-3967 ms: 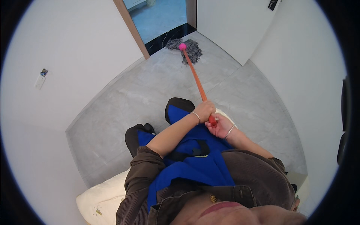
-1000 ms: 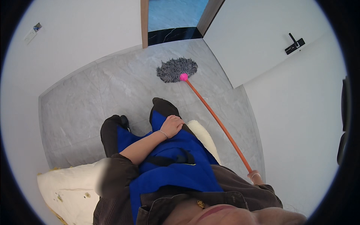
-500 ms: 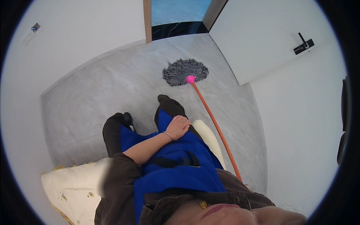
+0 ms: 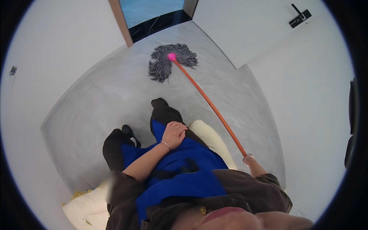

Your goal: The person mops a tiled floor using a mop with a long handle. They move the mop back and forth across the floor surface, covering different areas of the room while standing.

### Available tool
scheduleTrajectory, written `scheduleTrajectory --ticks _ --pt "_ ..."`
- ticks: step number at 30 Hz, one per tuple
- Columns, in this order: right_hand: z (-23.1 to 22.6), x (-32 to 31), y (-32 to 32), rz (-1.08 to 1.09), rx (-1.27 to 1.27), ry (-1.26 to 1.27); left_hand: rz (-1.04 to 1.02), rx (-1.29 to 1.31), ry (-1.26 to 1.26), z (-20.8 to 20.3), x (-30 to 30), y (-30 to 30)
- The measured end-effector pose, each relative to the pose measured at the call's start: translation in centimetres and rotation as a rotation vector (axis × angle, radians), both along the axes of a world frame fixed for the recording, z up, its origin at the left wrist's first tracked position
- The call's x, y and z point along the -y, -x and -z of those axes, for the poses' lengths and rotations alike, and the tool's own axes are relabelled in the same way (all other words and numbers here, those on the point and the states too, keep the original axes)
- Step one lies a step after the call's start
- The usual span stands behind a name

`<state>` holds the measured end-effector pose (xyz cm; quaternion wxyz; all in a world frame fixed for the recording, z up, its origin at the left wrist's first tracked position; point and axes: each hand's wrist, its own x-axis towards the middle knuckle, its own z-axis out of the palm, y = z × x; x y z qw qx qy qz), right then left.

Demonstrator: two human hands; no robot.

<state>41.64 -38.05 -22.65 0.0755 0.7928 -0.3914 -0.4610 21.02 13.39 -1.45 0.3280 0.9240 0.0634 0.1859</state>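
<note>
Right hand point(image 4: 248, 159) clenched the end of the long orange mop handle point(image 4: 209, 101), its grey string head point(image 4: 172, 63) on the grey floor point(image 4: 96, 115) near the doorway; left hand point(image 4: 174, 134) rested released on the blue apron point(image 4: 184, 165). One-handed, the handle could twist loose.

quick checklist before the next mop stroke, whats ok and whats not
1. Right hand has a grip on the end of the orange mop handle: ok.
2. Left hand on the handle: not ok, it rests on the blue apron at the thigh.
3. Grey mop head flat on the grey floor: ok.
4. Feet apart from the mop head: ok, the forward shoe is short of it.
5. Path ahead: the doorway lies just past the mop head, open as far as seen: ok.
6. Floor wet or dry: cannot tell.
</note>
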Motion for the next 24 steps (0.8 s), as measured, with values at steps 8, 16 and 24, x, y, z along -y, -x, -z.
scheduleTrajectory --ticks 8,16,24 --pt "-4.3 -11.2 -4.1 -0.469 -0.04 -0.496 0.036 -0.012 0.039 4.1 9.6 0.9" --pt "8.9 -19.5 0.3 -0.512 0.118 -1.296 0.011 0.012 -0.07 20.7 26.8 7.7" --pt "2.9 -21.7 6.0 0.506 -0.208 -2.022 -0.017 0.038 -0.094 28.9 43.2 15.0"
